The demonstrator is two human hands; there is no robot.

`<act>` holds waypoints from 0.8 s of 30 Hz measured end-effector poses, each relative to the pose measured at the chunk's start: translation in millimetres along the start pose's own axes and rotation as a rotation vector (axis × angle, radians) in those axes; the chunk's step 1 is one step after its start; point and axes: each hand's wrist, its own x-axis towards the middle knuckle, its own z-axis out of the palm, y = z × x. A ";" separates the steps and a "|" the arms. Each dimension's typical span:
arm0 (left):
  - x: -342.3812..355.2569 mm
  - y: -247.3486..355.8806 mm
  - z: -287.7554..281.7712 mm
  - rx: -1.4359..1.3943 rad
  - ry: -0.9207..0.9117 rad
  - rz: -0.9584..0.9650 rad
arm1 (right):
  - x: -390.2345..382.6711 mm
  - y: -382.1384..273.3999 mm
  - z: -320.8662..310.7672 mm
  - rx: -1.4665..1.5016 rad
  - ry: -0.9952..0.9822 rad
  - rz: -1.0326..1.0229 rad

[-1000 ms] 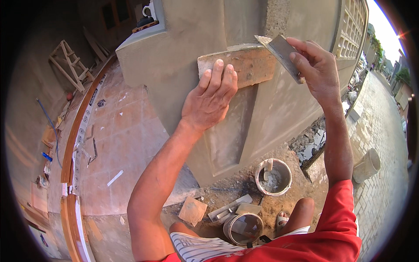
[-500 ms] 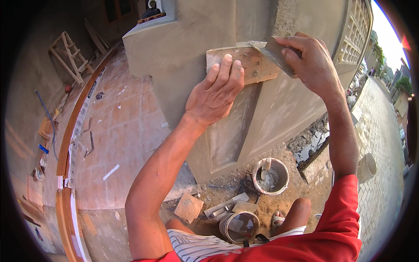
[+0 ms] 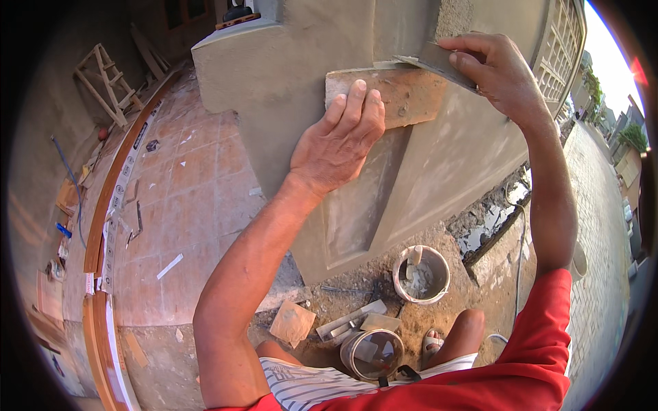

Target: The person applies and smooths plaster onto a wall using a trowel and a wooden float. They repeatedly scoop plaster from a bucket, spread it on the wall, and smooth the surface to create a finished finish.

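Note:
My left hand (image 3: 339,140) holds a flat reddish-brown piece (image 3: 411,96) against the grey plastered wall (image 3: 267,103). Its fingers lie stretched over the face of the piece, and the thumb is hidden. I cannot tell whether the piece is tile or board. Pale mortar shows along its upper edge. Over the piece's upper right corner, my right hand (image 3: 497,75) grips a flat grey scraper (image 3: 445,65), fingers and thumb closed on the blade's edge. Below the piece, the wall has a recessed panel (image 3: 360,198) with raised borders.
A bucket of grey mix (image 3: 421,274) stands by the wall's foot, with a second bucket (image 3: 372,355) nearer my legs. Between them lie grey strips (image 3: 353,320) and a square tile (image 3: 293,323). A wooden frame (image 3: 110,82) leans at the far left. A paved lane (image 3: 600,205) runs along the right.
My right hand has moved up and to the right with the scraper, and the blade now lies flatter. The left hand keeps its place on the reddish-brown piece.

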 end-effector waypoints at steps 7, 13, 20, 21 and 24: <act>0.3 2.4 0.7 0.000 -0.005 -0.012 | 3.7 -12.6 3.4 -0.159 -0.110 -0.026; -0.8 2.8 -0.5 -0.009 -0.010 -0.016 | -1.7 -12.0 -6.8 -0.207 -0.097 -0.064; 0.6 1.1 -3.2 -0.010 -0.020 -0.006 | -8.0 2.1 -30.7 -0.093 -0.009 -0.022; 1.8 0.6 -3.9 -0.010 -0.009 0.003 | -3.1 5.3 -30.3 -0.065 -0.025 -0.035; 0.7 0.9 -1.1 -0.008 -0.009 -0.001 | 5.1 7.7 -19.3 -0.021 -0.033 -0.035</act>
